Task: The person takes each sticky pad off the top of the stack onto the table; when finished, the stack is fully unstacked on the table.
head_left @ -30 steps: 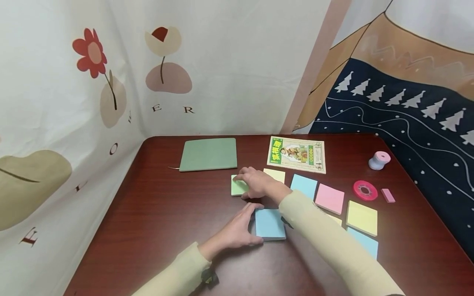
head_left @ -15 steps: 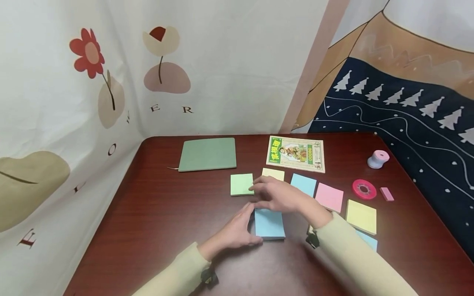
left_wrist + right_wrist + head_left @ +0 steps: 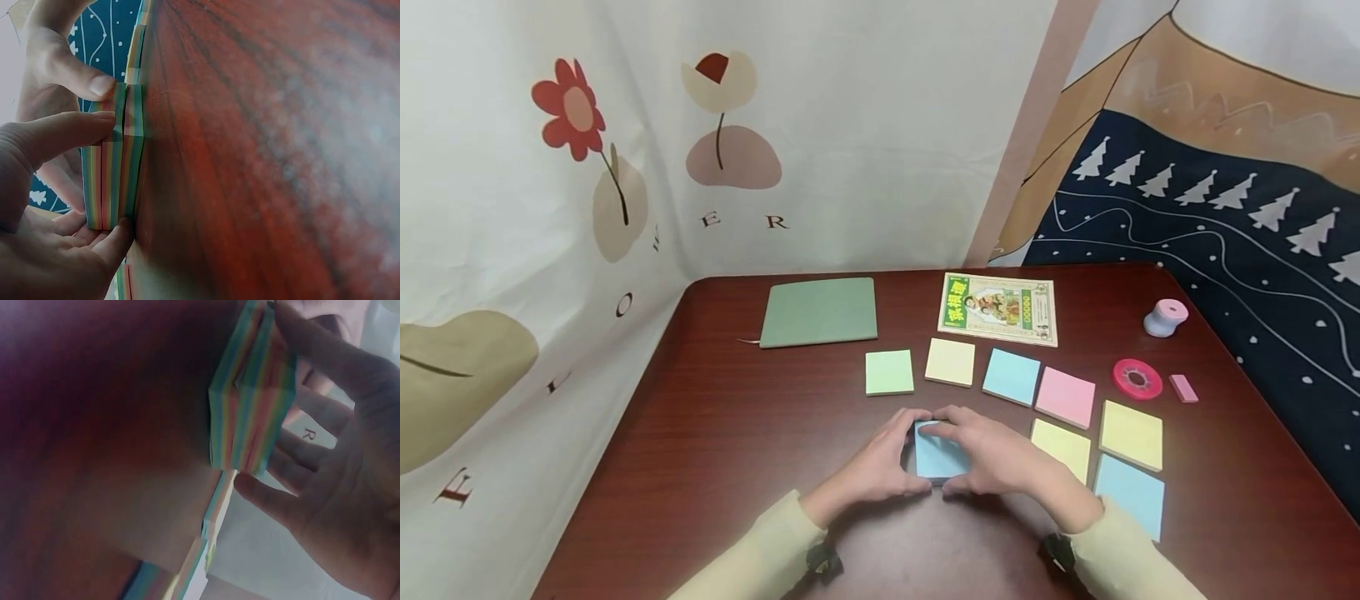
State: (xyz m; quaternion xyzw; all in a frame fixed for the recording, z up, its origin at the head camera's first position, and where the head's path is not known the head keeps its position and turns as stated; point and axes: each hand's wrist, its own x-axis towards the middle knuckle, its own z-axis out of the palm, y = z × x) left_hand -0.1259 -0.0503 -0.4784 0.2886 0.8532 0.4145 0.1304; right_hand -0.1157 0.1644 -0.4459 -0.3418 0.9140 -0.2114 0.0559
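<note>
Both hands are around a small stack of sticky note pads point(image 3: 938, 458), blue on top, at the middle of the table. My left hand point(image 3: 878, 468) holds its left side, thumb at the near edge and fingers at the far one. From the right, my right hand point(image 3: 1000, 457) grips the same stack, a finger reaching over the blue top and the thumb at the near edge. Multicoloured striped edges of the stacked pads point(image 3: 111, 181) show in the left wrist view, with a thin gap between layers. The right wrist view shows the stack's striped corner point(image 3: 250, 419) beside the palm.
Single pads curve around the stack: green point(image 3: 889, 372), cream point(image 3: 950, 362), blue point(image 3: 1012, 377), pink point(image 3: 1066, 397), and yellow and blue ones at right. Behind lie a green notebook point(image 3: 820, 312) and a printed booklet point(image 3: 997, 309). A spool point(image 3: 1166, 318), pink ring point(image 3: 1137, 379) and eraser-like block point(image 3: 1183, 388) sit far right.
My right hand has drawn back from the green pad, which stays at the back, and come down onto the right side of the stack. My left hand has kept its place.
</note>
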